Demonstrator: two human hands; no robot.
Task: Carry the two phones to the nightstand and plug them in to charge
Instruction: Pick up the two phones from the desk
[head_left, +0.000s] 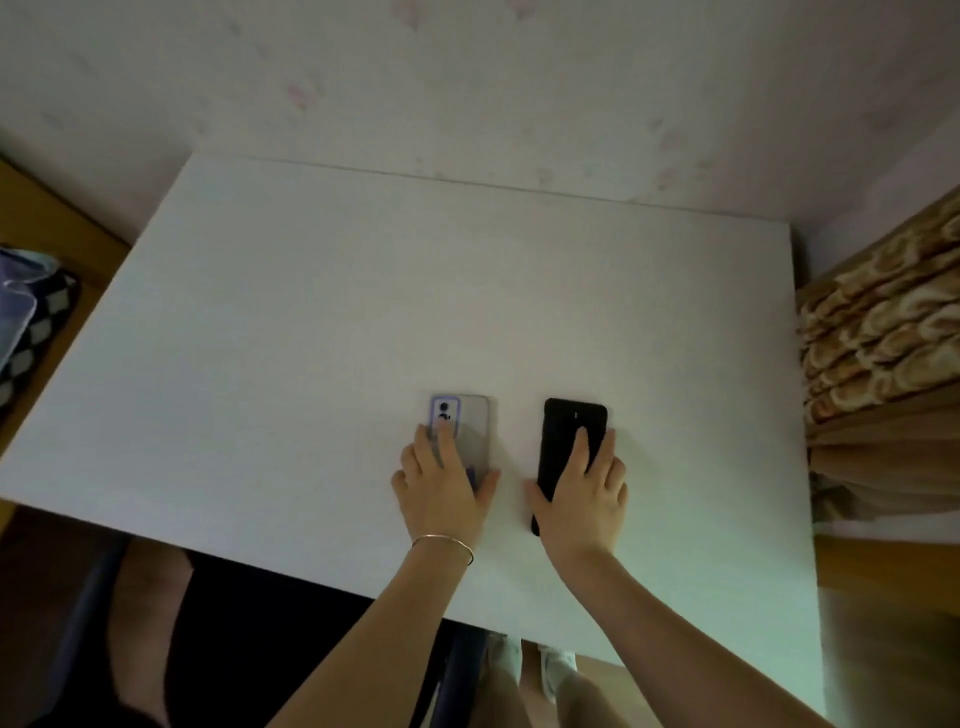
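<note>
Two phones lie face down side by side on a white table (311, 322). The left one is a pale grey phone (470, 421) with a purple-rimmed camera block at its top left. The right one is a black phone (566, 441). My left hand (441, 483), with a thin bangle on the wrist, lies over the grey phone, fingers and thumb wrapped round its lower edges. My right hand (584, 493) covers the lower half of the black phone the same way. Both phones still rest on the tabletop.
The table stands against a pale patterned wall (467, 78). A brown patterned curtain (883, 353) hangs at the right. At the left edge is a black-and-white checked cloth (36, 338) on a wooden surface. My legs and shoes show below the table's near edge.
</note>
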